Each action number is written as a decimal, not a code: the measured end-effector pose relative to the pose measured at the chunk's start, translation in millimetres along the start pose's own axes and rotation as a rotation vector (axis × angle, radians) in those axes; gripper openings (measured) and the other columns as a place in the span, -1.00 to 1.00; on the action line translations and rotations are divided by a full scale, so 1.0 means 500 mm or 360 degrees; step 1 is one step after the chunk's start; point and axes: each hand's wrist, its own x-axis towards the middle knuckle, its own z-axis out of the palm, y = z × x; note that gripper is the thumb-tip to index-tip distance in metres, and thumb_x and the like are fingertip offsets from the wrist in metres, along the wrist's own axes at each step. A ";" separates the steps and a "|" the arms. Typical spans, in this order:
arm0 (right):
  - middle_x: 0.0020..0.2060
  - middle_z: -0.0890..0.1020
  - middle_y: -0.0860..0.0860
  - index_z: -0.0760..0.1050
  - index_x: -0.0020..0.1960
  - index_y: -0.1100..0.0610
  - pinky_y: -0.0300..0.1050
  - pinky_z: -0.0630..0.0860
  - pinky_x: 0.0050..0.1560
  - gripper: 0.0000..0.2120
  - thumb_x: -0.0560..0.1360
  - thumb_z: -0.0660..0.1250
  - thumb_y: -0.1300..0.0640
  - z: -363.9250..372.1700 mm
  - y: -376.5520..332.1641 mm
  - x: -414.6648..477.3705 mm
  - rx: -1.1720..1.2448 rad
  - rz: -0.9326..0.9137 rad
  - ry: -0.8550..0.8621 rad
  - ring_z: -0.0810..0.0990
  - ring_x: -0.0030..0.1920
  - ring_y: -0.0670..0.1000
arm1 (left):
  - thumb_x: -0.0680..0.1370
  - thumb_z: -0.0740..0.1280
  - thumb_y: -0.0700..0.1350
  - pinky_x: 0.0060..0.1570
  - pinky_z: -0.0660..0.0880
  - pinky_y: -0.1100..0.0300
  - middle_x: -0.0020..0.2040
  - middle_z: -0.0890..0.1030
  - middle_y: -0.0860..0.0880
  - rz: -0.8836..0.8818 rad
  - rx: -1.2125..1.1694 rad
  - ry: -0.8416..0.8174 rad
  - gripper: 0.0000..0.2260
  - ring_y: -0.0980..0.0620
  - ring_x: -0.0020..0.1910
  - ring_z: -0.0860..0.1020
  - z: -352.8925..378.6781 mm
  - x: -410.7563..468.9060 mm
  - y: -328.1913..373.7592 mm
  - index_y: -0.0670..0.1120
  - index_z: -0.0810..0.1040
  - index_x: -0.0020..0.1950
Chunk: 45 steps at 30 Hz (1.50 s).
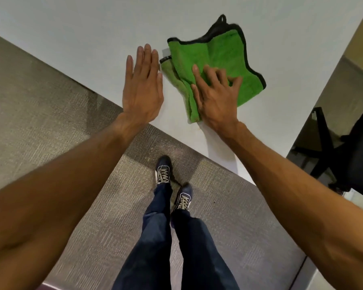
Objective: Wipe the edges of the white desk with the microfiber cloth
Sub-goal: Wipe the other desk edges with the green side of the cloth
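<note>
Underfoot, grey carpet [50,105]; above it, white desk [88,28] bearing a green cloth [222,51].

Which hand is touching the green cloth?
The right hand, its fingers curling into the green cloth. The left hand is flat beside it, over the white desk, fingers straight.
</note>
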 end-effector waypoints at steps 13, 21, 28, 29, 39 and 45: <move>0.19 0.55 0.10 0.57 0.33 -0.06 0.06 0.33 0.03 -0.51 0.53 0.32 -0.32 0.013 0.036 -0.204 0.0515 -0.0018 0.0085 0.44 0.18 0.13 | 0.74 -0.17 0.04 0.60 -0.11 -0.18 0.66 -0.06 -0.17 -0.0001 0.0081 -0.0019 -0.47 -0.14 0.64 -0.09 0.023 -0.038 0.027 -0.17 -0.08 0.66; -0.17 0.54 0.11 0.54 -0.09 0.19 0.05 0.37 -0.21 -0.86 0.37 0.44 0.30 0.017 0.015 -0.145 0.0618 -0.0123 0.0319 0.46 -0.17 0.16 | 0.72 -0.20 0.07 0.58 -0.11 -0.23 0.67 -0.09 -0.14 -0.0033 0.0095 -0.0010 -0.47 -0.14 0.64 -0.11 0.029 -0.037 0.039 -0.13 -0.12 0.66; -0.08 0.55 0.12 0.52 -0.06 0.18 0.02 0.28 -0.13 -0.86 0.38 0.35 0.25 -0.003 0.031 -0.040 0.0581 0.0074 0.0270 0.48 -0.06 0.16 | 0.70 -0.26 0.15 0.56 -0.13 -0.28 0.67 -0.13 -0.11 0.0042 0.0144 0.0006 -0.44 -0.14 0.64 -0.15 0.039 -0.036 0.036 -0.03 -0.15 0.67; -0.08 0.54 0.12 0.51 -0.07 0.19 0.02 0.27 -0.12 -0.86 0.38 0.34 0.24 -0.004 0.030 -0.046 0.0599 0.0081 0.0268 0.47 -0.06 0.16 | 0.70 -0.26 0.15 0.56 -0.13 -0.27 0.67 -0.12 -0.11 0.0046 0.0149 0.0010 -0.44 -0.14 0.64 -0.14 0.039 -0.036 0.035 -0.04 -0.15 0.67; -0.22 0.50 0.10 0.47 -0.18 0.17 0.01 0.25 -0.20 -0.78 0.29 0.39 0.43 -0.021 0.017 -0.179 0.0571 -0.0011 0.0144 0.45 -0.18 0.13 | 0.71 -0.20 0.15 0.55 -0.17 -0.30 0.66 -0.18 -0.16 0.0053 0.0147 -0.0093 -0.43 -0.19 0.63 -0.20 0.026 -0.040 0.044 -0.08 -0.20 0.66; -0.19 0.52 0.10 0.49 -0.15 0.17 -0.03 0.21 -0.17 -0.78 0.26 0.32 0.39 -0.026 -0.034 -0.101 0.0644 0.0049 0.0208 0.49 -0.14 0.15 | 0.70 -0.19 0.11 0.55 -0.21 -0.31 0.66 -0.19 -0.17 0.0109 0.0098 -0.0175 -0.44 -0.21 0.63 -0.21 0.019 -0.035 0.030 -0.08 -0.21 0.66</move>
